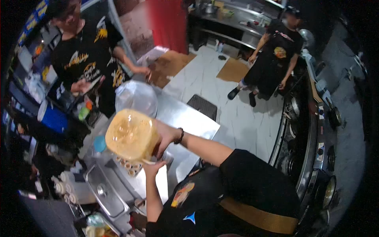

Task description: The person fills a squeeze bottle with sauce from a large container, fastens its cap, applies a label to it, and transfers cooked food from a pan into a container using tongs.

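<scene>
A large clear plastic jar with rounded corners, filled with a pale orange sauce, is held up tilted above the steel table. My right hand, with a dark bracelet on the wrist, grips its side. Under its lower end, my left hand is closed with the thumb out to the side; its fingers are partly hidden by the jar. The jar's opening does not show. Below it, several small round pieces of food sit on the table, partly covered by the jar.
A big clear round container stands on the steel table. Beside it are a steel pan and white squeeze bottles. A person stands across the table; another person is near the stove.
</scene>
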### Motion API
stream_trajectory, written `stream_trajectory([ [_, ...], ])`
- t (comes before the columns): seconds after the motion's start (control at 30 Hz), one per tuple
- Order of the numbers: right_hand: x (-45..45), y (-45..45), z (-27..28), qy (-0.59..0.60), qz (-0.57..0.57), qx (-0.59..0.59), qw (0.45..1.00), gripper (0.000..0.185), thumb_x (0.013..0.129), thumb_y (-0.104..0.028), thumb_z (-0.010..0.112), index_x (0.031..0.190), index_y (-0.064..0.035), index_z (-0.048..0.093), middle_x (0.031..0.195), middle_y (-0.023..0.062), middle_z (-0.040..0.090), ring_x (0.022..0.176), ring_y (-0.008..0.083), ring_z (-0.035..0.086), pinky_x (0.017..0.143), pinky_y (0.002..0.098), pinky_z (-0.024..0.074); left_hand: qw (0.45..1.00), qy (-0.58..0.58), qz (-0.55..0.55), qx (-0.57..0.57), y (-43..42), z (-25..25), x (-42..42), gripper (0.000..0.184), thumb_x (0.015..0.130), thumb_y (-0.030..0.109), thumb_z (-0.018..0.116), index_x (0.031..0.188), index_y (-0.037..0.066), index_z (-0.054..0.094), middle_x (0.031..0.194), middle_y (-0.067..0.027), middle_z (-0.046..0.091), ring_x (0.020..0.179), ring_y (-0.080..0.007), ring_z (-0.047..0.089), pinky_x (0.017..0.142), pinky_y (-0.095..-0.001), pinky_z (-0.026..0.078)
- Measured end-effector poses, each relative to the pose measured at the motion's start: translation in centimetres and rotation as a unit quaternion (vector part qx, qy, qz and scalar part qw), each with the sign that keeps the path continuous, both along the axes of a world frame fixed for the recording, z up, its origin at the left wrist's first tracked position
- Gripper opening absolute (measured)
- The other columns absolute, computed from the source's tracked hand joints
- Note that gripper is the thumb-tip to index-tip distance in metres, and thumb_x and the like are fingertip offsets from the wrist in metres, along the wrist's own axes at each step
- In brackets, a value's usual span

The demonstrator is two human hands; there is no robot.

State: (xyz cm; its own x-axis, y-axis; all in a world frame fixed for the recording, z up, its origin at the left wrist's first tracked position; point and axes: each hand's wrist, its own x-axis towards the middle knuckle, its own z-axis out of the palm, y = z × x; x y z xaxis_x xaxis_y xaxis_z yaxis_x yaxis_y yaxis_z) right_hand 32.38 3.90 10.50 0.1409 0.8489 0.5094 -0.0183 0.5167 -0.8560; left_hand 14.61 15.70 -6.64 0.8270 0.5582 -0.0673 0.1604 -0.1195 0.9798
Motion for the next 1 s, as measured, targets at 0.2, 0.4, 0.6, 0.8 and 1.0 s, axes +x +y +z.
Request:
stream_trajectory([
  [0.2, 1.2, -2.0, -3.5, -0.101, -0.066, -0.074, 0.990, 0.077, 0.045, -0.016, 0.088, 0.114, -0.0017, 0.057, 0.110, 0.0071, 0.061, 0.100, 0.0186, 0.057, 0.090, 0.0347, 0.0449, 0.993, -0.056, -0.050, 0.090, -3.0, -1.5, 0.3, 0.072, 0.050, 0.030, 0.086, 0.110, 0.001, 0.058, 0.108, -0.0149, 0.059, 0.104, -0.0279, 0.055, 0.089, -0.0377, 0.043],
  [0.4, 0.8, -1.2, -3.0, 0.113, -0.004, 0.163, 0.980, 0.067, 0.067, -0.010, 0.070, 0.127, 0.0024, 0.041, 0.123, 0.0150, 0.051, 0.115, 0.0297, 0.047, 0.097, 0.0407, 0.0389, 0.991, -0.060, 0.017, 0.118, -3.6, 0.5, 1.1, 0.083, 0.057, 0.022, 0.084, 0.124, 0.004, 0.039, 0.111, -0.0180, 0.058, 0.104, -0.0331, 0.056, 0.089, -0.0381, 0.043],
  [0.6, 1.8, -0.7, -1.5, 0.186, 0.002, 0.118, 0.975, 0.059, 0.067, -0.003, 0.062, 0.124, 0.0028, 0.044, 0.120, 0.0153, 0.053, 0.113, 0.0298, 0.050, 0.097, 0.0413, 0.0395, 0.989, -0.068, 0.025, 0.132, -3.8, 2.9, 0.7, 0.076, 0.057, 0.022, 0.082, 0.120, 0.006, 0.043, 0.105, -0.0187, 0.061, 0.101, -0.0339, 0.058, 0.085, -0.0384, 0.046],
  [0.8, 1.9, -0.7, -0.2, 0.143, -0.061, 0.103, 0.982, 0.057, 0.070, -0.009, 0.059, 0.124, 0.0020, 0.043, 0.120, 0.0155, 0.053, 0.110, 0.0295, 0.052, 0.095, 0.0409, 0.0417, 0.992, -0.009, -0.027, 0.123, -3.8, 4.2, -0.1, 0.076, 0.056, 0.026, 0.082, 0.120, 0.009, 0.045, 0.101, -0.0192, 0.062, 0.097, -0.0351, 0.060, 0.083, -0.0393, 0.047],
  [1.0, 2.5, -1.0, -1.2, 0.262, -0.091, 0.092, 0.956, 0.056, 0.074, -0.014, 0.057, 0.125, 0.0008, 0.042, 0.122, 0.0141, 0.052, 0.113, 0.0294, 0.051, 0.098, 0.0420, 0.0398, 0.993, 0.043, -0.054, 0.092, -3.9, 4.8, -0.4, 0.083, 0.053, 0.031, 0.084, 0.120, 0.004, 0.044, 0.103, -0.0179, 0.063, 0.099, -0.0297, 0.061, 0.085, -0.0347, 0.046],
])
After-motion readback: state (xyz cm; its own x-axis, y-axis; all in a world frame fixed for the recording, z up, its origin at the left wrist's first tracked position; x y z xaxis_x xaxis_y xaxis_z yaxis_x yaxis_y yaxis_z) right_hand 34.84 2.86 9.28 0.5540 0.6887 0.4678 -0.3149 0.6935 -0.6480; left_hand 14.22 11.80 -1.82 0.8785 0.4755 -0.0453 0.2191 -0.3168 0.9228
